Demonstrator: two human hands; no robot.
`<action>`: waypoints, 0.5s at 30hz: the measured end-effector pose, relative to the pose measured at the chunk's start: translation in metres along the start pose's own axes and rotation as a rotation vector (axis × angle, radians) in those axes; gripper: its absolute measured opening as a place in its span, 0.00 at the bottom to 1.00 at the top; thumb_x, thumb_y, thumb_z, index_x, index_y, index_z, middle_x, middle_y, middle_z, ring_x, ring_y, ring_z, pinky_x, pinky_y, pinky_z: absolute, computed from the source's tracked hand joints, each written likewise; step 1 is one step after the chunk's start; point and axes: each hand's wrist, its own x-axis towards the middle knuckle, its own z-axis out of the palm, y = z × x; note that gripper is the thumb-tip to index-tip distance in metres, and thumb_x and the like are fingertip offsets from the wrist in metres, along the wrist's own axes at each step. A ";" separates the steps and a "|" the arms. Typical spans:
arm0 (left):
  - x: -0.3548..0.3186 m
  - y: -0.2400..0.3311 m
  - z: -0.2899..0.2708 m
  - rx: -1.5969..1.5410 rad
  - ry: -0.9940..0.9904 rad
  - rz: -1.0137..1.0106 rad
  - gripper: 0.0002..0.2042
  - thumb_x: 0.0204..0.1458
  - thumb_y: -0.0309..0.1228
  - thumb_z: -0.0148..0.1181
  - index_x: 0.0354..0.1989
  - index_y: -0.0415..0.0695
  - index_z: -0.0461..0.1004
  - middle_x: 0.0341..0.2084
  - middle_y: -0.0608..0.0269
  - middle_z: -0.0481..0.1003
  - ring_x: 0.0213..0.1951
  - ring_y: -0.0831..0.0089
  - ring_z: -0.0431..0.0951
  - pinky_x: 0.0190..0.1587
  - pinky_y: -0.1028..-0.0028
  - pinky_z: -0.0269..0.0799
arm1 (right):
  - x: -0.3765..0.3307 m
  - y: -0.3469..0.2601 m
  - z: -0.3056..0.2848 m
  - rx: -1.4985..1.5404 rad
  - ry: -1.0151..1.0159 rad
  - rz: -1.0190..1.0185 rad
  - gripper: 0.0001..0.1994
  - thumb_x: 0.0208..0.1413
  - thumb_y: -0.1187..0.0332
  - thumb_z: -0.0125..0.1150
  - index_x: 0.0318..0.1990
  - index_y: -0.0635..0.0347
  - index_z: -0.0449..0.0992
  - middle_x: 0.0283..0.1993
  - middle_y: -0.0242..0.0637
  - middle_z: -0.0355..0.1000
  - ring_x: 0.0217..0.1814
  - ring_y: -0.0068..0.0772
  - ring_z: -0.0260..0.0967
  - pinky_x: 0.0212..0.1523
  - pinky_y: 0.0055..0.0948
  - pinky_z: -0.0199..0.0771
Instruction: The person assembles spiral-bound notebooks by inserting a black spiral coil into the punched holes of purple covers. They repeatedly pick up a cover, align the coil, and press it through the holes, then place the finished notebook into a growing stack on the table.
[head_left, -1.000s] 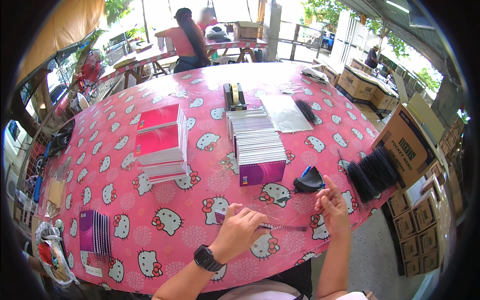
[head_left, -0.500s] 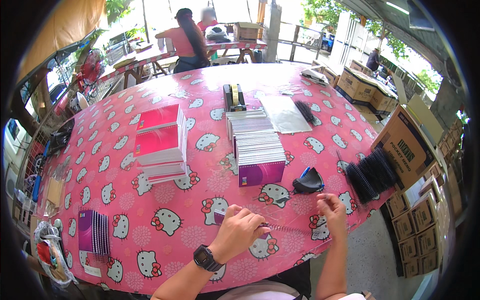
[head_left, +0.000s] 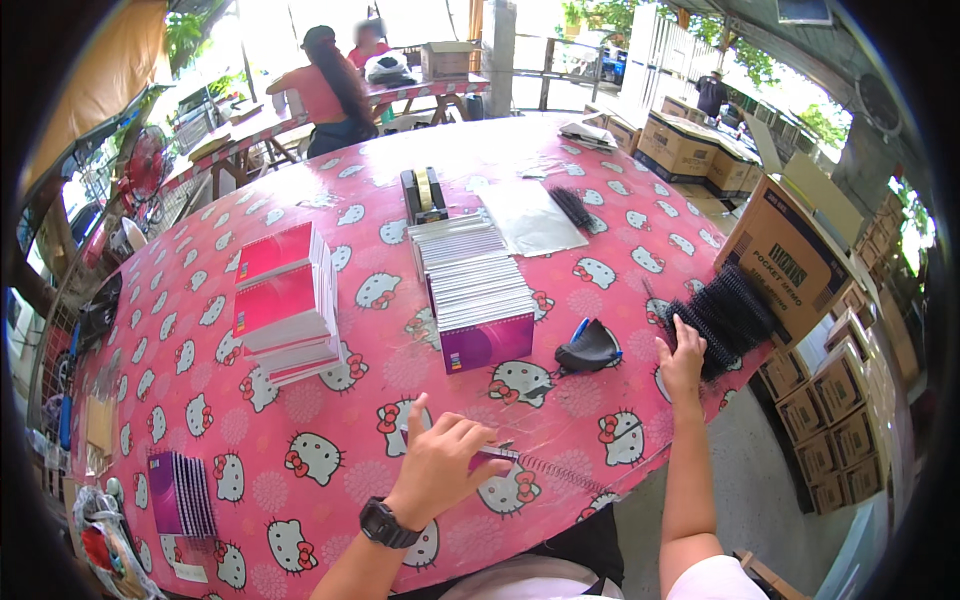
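Note:
My left hand (head_left: 440, 460), a black watch on its wrist, is closed over a small purple notebook (head_left: 497, 455) near the table's front edge. The hand hides most of the notebook. A thin dark spiral coil (head_left: 560, 474) runs rightward from the notebook's edge, its free end loose over the table. To the right, my right hand (head_left: 682, 355) reaches to a pile of black spiral coils (head_left: 722, 315). Its fingers are stretched and apart at the pile's near left side; no coil shows clearly in them.
Purple notebooks (head_left: 485, 340) stand in a row mid-table, pink-covered notebooks (head_left: 275, 295) to their left. Bound notebooks (head_left: 178, 492) lie at left. A black object with blue parts (head_left: 590, 348), a tape dispenser (head_left: 424, 195), a plastic sheet (head_left: 530, 218) and a carton (head_left: 785, 275) are around. People sit beyond.
My right hand has moved from the coil's free end up and right to the coil pile, its fingers opening. My left hand stays at the notebook, its fingers more spread. The view has shifted right.

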 end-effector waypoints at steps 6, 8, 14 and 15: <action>-0.009 -0.008 0.000 0.046 -0.051 -0.005 0.10 0.42 0.37 0.69 0.30 0.50 0.76 0.26 0.71 0.76 0.35 0.73 0.75 0.58 0.56 0.52 | -0.001 -0.104 -0.001 0.339 -0.333 -0.201 0.33 0.43 0.45 0.66 0.53 0.59 0.70 0.58 0.48 0.65 0.60 0.52 0.60 0.61 0.47 0.58; -0.006 -0.002 -0.003 0.067 -0.052 -0.002 0.10 0.42 0.37 0.69 0.30 0.50 0.76 0.26 0.71 0.76 0.36 0.73 0.74 0.58 0.56 0.51 | -0.001 -0.111 0.011 0.229 -0.483 -0.201 0.37 0.39 0.43 0.69 0.53 0.57 0.70 0.61 0.50 0.62 0.61 0.53 0.59 0.61 0.48 0.58; -0.005 -0.014 -0.003 0.095 -0.026 -0.103 0.11 0.42 0.40 0.68 0.29 0.49 0.76 0.25 0.71 0.74 0.37 0.71 0.73 0.57 0.56 0.49 | 0.014 -0.108 -0.006 0.260 -0.658 -0.232 0.36 0.34 0.44 0.72 0.51 0.54 0.73 0.61 0.54 0.62 0.63 0.54 0.59 0.62 0.47 0.59; -0.006 -0.016 -0.002 0.076 -0.027 -0.093 0.11 0.42 0.41 0.68 0.29 0.50 0.76 0.25 0.71 0.74 0.36 0.71 0.73 0.57 0.57 0.49 | 0.015 -0.107 -0.013 0.300 -0.657 -0.246 0.35 0.34 0.45 0.72 0.50 0.54 0.74 0.61 0.54 0.62 0.63 0.54 0.59 0.62 0.47 0.59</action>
